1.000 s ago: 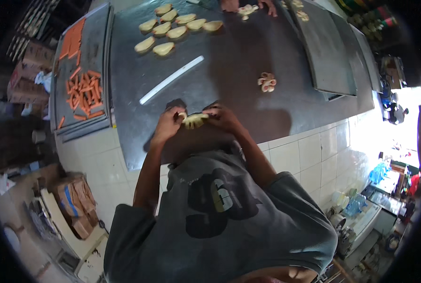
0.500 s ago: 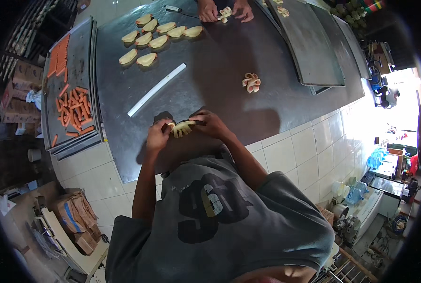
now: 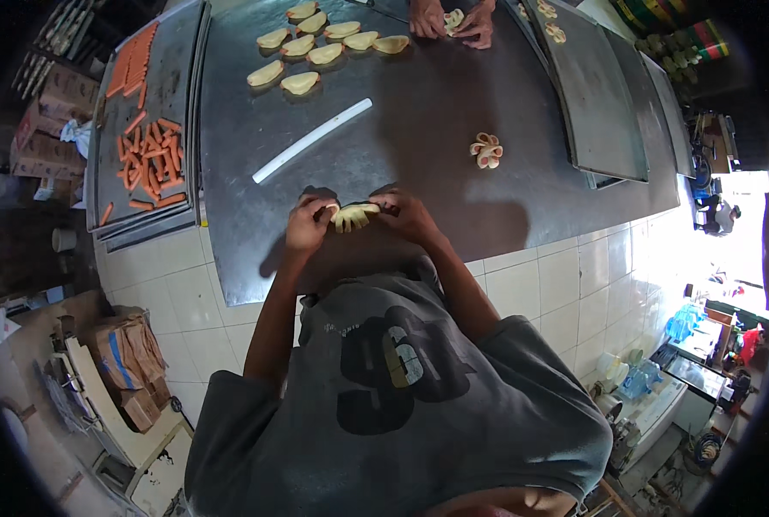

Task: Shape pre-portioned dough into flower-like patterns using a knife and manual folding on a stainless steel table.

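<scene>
Between my two hands a pale dough piece (image 3: 354, 218) is held just above the near part of the dark table (image 3: 419, 185). Its lower edge is cut into several hanging strips. My left hand (image 3: 309, 224) pinches its left end, and my right hand (image 3: 409, 217) grips the right end. To the right on the table sits a shaped dough flower (image 3: 487, 151) with reddish sausage pieces showing. A white rod (image 3: 312, 140) lies slantwise beyond my left hand. Several folded dough pieces (image 3: 325, 54) with sausage ends sticking out are grouped farther off.
Across the table, a co-worker's hands (image 3: 475, 26) work another dough piece (image 3: 454, 20). A metal tray (image 3: 143, 112) with several sausages (image 3: 150, 155) stands at the left. More metal trays (image 3: 604, 129) overlap the table's right side, with shaped dough pieces (image 3: 555, 33) at the far end.
The whole view has shifted, so the table things appear farther right and higher. Both my hands keep hold of the dough piece, now turned slightly. The co-worker's hands have closed in around their dough.
</scene>
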Available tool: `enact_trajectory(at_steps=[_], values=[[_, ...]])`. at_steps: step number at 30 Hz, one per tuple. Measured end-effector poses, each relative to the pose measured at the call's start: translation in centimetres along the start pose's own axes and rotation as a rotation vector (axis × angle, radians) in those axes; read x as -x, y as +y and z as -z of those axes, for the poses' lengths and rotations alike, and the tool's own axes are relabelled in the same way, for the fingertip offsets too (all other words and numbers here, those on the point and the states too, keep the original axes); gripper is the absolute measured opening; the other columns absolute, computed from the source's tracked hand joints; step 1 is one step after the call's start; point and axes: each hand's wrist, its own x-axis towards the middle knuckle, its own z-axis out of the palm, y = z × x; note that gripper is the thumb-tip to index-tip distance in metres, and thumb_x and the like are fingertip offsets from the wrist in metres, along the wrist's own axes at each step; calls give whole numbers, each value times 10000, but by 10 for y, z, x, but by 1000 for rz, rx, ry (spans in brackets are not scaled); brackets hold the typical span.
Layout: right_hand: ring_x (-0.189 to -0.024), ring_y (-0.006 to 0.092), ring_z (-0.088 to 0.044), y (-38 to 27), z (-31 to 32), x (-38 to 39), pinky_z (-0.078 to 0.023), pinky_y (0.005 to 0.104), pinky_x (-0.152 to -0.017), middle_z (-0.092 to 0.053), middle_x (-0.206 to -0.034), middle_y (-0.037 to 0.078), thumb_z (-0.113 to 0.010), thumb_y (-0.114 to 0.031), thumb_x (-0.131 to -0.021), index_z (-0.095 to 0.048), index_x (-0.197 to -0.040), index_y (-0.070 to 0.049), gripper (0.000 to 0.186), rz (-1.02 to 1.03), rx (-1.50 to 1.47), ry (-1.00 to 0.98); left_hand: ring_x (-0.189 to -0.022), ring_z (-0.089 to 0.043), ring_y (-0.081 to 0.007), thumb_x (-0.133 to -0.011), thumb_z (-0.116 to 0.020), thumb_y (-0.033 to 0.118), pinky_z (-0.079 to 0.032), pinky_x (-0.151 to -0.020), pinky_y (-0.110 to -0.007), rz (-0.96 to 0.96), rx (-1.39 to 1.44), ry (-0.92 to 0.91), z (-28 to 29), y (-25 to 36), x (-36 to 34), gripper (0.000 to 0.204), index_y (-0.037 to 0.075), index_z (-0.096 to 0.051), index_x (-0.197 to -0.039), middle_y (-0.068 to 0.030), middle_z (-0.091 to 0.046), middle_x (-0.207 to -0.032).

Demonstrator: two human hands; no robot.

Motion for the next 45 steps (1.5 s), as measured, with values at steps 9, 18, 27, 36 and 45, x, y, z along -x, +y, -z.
enact_trajectory(at_steps=[9,18,27,36,45], values=[[-1008,231,-673,8,6,-2,-551,338,-865,-678,-1147,116,-719,-84,-875,-712,-1182,-73,308,-12,-38,-12,-951,-711,-316,-899,-689,191,-543,-840,-389,113,9,-42,-1,0,-8,200,71,-741,-1051,-156,-735,-1008],[-1325,341,-506,6,25,-11,-454,413,-1057,-458,-1481,210,-749,-191,-876,-427,-1499,-60,713,-143,-288,15,-905,-678,-349,-880,-710,186,-534,-815,-397,-141,-60,-31,1,4,-12,183,57,-762,-999,-181,-701,-940],[-1530,424,-71,-23,117,-92,-132,538,-1213,-21,-1665,224,-611,-361,-952,-64,-1614,-123,891,152,726,594,-868,-691,-317,-887,-714,163,-549,-790,-378,2,-71,25,-3,5,-4,193,50,-753,-1038,-166,-708,-954],[-1503,425,-189,-17,90,-72,-210,524,-1193,-153,-1647,226,-639,-270,-935,-95,-1615,-150,879,81,653,460,-817,-684,-299,-880,-733,154,-549,-746,-367,-35,-88,-9,-2,4,-8,143,59,-771,-981,-156,-709,-936],[-1304,430,-458,11,37,-28,-391,507,-1087,-565,-1354,197,-650,-257,-910,-643,-1267,-98,391,58,480,249,-781,-690,-177,-853,-763,131,-552,-741,-305,143,186,34,-13,-36,-7,139,51,-755,-967,-118,-725,-894]])
